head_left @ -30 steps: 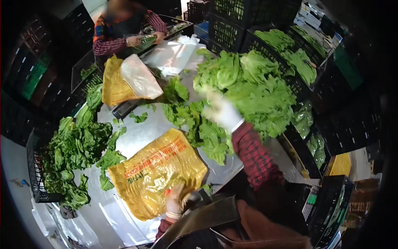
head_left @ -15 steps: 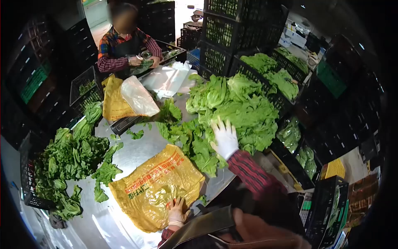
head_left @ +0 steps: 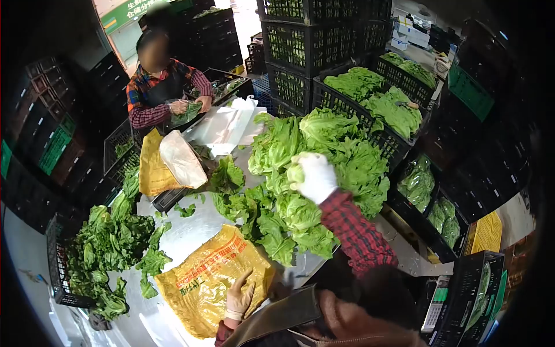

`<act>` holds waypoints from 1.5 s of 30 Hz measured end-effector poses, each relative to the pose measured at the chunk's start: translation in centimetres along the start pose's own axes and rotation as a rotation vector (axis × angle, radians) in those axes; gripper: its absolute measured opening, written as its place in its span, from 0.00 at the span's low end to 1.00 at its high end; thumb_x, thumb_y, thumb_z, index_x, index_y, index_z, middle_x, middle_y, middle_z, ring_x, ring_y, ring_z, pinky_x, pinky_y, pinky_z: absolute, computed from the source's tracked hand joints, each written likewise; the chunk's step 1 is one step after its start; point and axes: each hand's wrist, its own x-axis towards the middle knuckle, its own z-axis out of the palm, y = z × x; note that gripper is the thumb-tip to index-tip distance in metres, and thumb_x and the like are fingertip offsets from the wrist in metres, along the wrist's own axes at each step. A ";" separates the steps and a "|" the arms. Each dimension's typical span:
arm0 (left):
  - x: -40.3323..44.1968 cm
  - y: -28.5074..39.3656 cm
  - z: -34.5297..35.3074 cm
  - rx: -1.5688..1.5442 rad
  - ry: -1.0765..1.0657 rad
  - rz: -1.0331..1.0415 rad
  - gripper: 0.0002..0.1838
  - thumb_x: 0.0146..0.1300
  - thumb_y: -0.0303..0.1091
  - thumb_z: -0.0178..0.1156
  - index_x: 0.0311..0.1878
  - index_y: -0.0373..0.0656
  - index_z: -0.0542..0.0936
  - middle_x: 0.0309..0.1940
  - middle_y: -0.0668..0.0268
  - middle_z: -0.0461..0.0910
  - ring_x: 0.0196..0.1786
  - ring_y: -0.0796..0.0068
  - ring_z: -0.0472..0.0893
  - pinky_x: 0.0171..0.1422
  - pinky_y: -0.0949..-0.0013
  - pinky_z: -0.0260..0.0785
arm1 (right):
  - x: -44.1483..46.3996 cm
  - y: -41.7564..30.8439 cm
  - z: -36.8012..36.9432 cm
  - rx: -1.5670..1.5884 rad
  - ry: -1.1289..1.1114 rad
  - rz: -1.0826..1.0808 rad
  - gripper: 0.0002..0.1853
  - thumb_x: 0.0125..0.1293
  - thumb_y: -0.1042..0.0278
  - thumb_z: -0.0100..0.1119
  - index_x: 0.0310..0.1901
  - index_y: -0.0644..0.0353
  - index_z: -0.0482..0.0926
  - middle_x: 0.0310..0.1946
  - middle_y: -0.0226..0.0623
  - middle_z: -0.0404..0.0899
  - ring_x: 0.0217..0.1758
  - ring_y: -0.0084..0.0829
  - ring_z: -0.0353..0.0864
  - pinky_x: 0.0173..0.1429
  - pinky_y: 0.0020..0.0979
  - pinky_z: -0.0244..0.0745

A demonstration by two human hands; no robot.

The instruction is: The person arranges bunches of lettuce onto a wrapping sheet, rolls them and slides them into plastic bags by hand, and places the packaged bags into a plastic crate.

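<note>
Grips a pale lettuce head (head_left: 295,173) in the white-gloved right hand (head_left: 317,178), with fingers curled round its side, on the left part of the big lettuce heap (head_left: 361,179) at the right of the metal table (head_left: 179,224). Rests the left hand (head_left: 238,298), with fingers spread wide, on the near right part of a printed yellow bag (head_left: 202,280) laid flat on the table at the near side. Has loose leaves (head_left: 273,231) in between, beside the bag's far right edge. To the left, has a pile of darker greens (head_left: 113,237) against a black crate (head_left: 58,260); at the far side, faces a co-worker (head_left: 156,89) holding a green bunch (head_left: 188,113)
</note>
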 end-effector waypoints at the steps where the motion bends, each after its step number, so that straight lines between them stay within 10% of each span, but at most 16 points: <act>1: 1.1 1.4 0.0 -0.103 -0.085 0.034 0.29 0.69 0.45 0.64 0.69 0.42 0.73 0.64 0.54 0.78 0.63 0.55 0.79 0.68 0.59 0.71 | -0.5 1.3 -1.7 -0.005 0.001 -0.005 0.30 0.54 0.60 0.75 0.59 0.56 0.77 0.59 0.35 0.79 0.65 0.42 0.75 0.69 0.49 0.71; 7: 6.7 11.2 0.2 -0.559 -0.787 0.069 0.40 0.67 0.50 0.66 0.76 0.43 0.64 0.70 0.56 0.72 0.72 0.61 0.70 0.75 0.61 0.63 | -2.9 3.4 -6.6 1.099 0.435 -0.405 0.41 0.49 0.55 0.82 0.64 0.59 0.72 0.63 0.38 0.76 0.66 0.33 0.74 0.68 0.39 0.71; 12: 8.4 10.9 4.4 -1.081 -0.461 -0.004 0.47 0.61 0.58 0.69 0.77 0.43 0.62 0.73 0.55 0.67 0.77 0.60 0.62 0.81 0.60 0.52 | -7.1 -5.5 1.3 1.927 0.312 -0.333 0.43 0.53 0.58 0.81 0.68 0.60 0.67 0.66 0.38 0.72 0.68 0.32 0.72 0.71 0.38 0.68; 14: 9.0 3.2 4.5 -1.049 -0.273 -0.037 0.44 0.62 0.58 0.68 0.75 0.44 0.64 0.72 0.55 0.69 0.74 0.59 0.66 0.79 0.58 0.56 | -10.3 -9.4 6.2 2.331 0.132 0.018 0.45 0.55 0.60 0.80 0.70 0.59 0.64 0.67 0.37 0.70 0.70 0.32 0.70 0.74 0.39 0.66; 19: 5.7 2.5 -2.1 -1.742 0.176 0.021 0.38 0.65 0.56 0.66 0.72 0.46 0.68 0.67 0.59 0.74 0.68 0.59 0.74 0.75 0.53 0.64 | -13.8 -11.3 11.1 1.957 -0.306 -0.186 0.43 0.60 0.54 0.75 0.72 0.57 0.63 0.70 0.36 0.67 0.71 0.32 0.68 0.74 0.40 0.65; 26: 0.9 -0.6 -4.2 -1.539 0.338 -0.059 0.37 0.65 0.55 0.66 0.71 0.46 0.70 0.66 0.61 0.76 0.67 0.59 0.75 0.74 0.51 0.66 | -13.1 -15.7 10.2 0.613 0.282 -0.804 0.31 0.69 0.51 0.65 0.68 0.59 0.72 0.64 0.44 0.75 0.62 0.34 0.77 0.64 0.32 0.73; 30: 0.2 -1.5 -4.5 -1.656 0.383 -0.029 0.37 0.65 0.53 0.67 0.72 0.47 0.69 0.67 0.61 0.75 0.67 0.59 0.75 0.73 0.51 0.67 | -15.6 -16.3 11.5 0.866 -0.036 -0.345 0.24 0.72 0.53 0.62 0.63 0.60 0.77 0.55 0.47 0.81 0.51 0.33 0.82 0.55 0.32 0.77; 34: -0.9 -3.3 -5.5 -1.917 0.219 0.076 0.36 0.66 0.53 0.67 0.72 0.47 0.69 0.67 0.61 0.74 0.67 0.60 0.75 0.73 0.51 0.68 | -10.7 -12.3 12.2 1.084 0.096 -0.125 0.22 0.75 0.56 0.57 0.63 0.59 0.78 0.50 0.44 0.85 0.43 0.31 0.82 0.47 0.35 0.77; 37: -1.4 -3.8 -6.7 -1.824 0.253 -0.060 0.36 0.66 0.53 0.67 0.72 0.46 0.69 0.67 0.61 0.75 0.67 0.60 0.75 0.73 0.52 0.68 | -9.3 -12.5 8.7 0.349 -0.154 0.032 0.32 0.69 0.56 0.65 0.70 0.60 0.69 0.63 0.50 0.77 0.55 0.40 0.81 0.53 0.38 0.78; 39: -1.1 -3.3 -7.4 -1.753 0.244 -0.062 0.37 0.66 0.54 0.66 0.72 0.46 0.69 0.67 0.61 0.74 0.68 0.61 0.75 0.73 0.52 0.68 | -9.1 -11.6 10.5 0.537 0.280 -0.518 0.52 0.57 0.45 0.75 0.77 0.57 0.58 0.75 0.51 0.61 0.75 0.43 0.66 0.70 0.37 0.70; 41: -1.2 -2.0 -8.2 -1.612 0.226 -0.084 0.39 0.66 0.57 0.65 0.73 0.45 0.67 0.68 0.60 0.74 0.68 0.61 0.74 0.73 0.53 0.68 | -12.8 -15.6 7.4 0.925 -0.176 -0.541 0.70 0.39 0.35 0.81 0.80 0.55 0.49 0.80 0.51 0.47 0.83 0.44 0.47 0.80 0.39 0.54; 43: -0.8 0.0 -9.9 -1.538 0.192 -0.121 0.38 0.66 0.57 0.64 0.72 0.44 0.69 0.66 0.60 0.75 0.67 0.62 0.75 0.72 0.54 0.68 | -13.3 -17.8 8.0 0.586 0.056 -0.953 0.71 0.35 0.36 0.84 0.78 0.58 0.53 0.79 0.48 0.53 0.81 0.43 0.53 0.79 0.42 0.56; 45: -0.4 2.6 -11.8 -1.399 0.138 -0.163 0.35 0.68 0.57 0.62 0.69 0.43 0.71 0.63 0.60 0.78 0.65 0.64 0.78 0.71 0.56 0.69 | -13.2 -17.6 10.2 0.789 -0.085 -0.825 0.70 0.36 0.37 0.84 0.78 0.58 0.54 0.78 0.47 0.56 0.80 0.43 0.55 0.78 0.44 0.58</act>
